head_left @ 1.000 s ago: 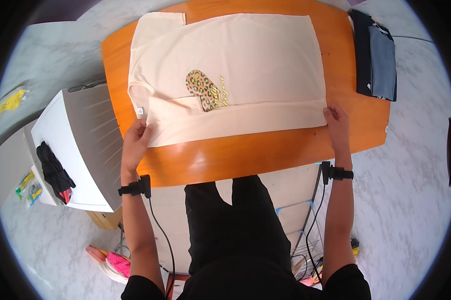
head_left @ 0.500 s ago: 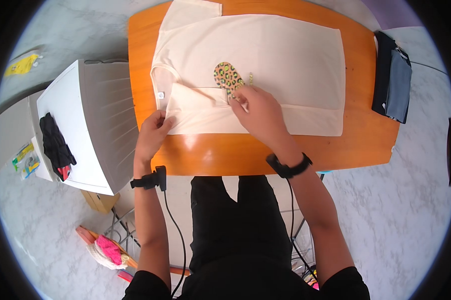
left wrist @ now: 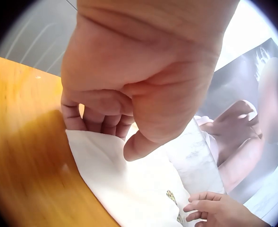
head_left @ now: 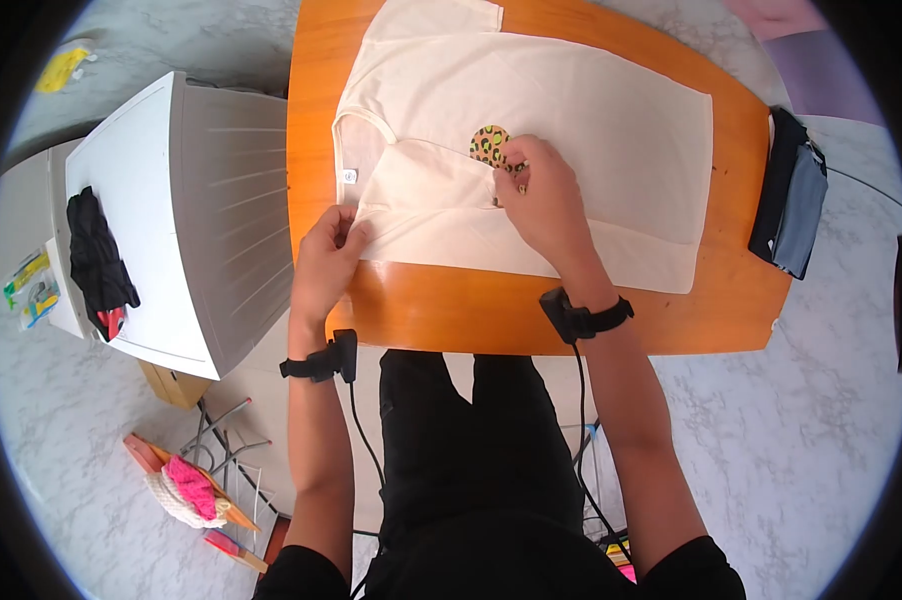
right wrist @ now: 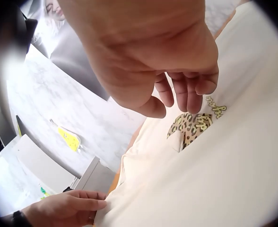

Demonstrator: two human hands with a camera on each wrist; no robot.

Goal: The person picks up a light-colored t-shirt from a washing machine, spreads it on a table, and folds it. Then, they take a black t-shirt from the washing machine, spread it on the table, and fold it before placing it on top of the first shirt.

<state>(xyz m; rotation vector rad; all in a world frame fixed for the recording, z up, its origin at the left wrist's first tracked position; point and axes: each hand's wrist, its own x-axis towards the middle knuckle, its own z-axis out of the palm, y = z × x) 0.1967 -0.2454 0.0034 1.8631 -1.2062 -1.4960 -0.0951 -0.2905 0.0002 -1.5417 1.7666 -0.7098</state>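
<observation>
A cream T-shirt lies on the orange table, its near side folded over in a long strip. At the shirt's near left corner, the left hand pinches the folded edge, thumb on top, as the left wrist view shows with the cloth. The right hand is over the leopard print, beside the folded sleeve's end. Its thumb and fingers stand apart in the right wrist view, just above the print, holding nothing; whether a fingertip touches cloth I cannot tell.
Folded dark and blue-grey garments lie at the table's right edge. Left of the table stands a white cabinet with a black cloth on it. A pink item is at the lower left.
The right hand has left the shirt's near right corner and moved left to the print and sleeve end. My left hand keeps its grip; the head view has shifted.
</observation>
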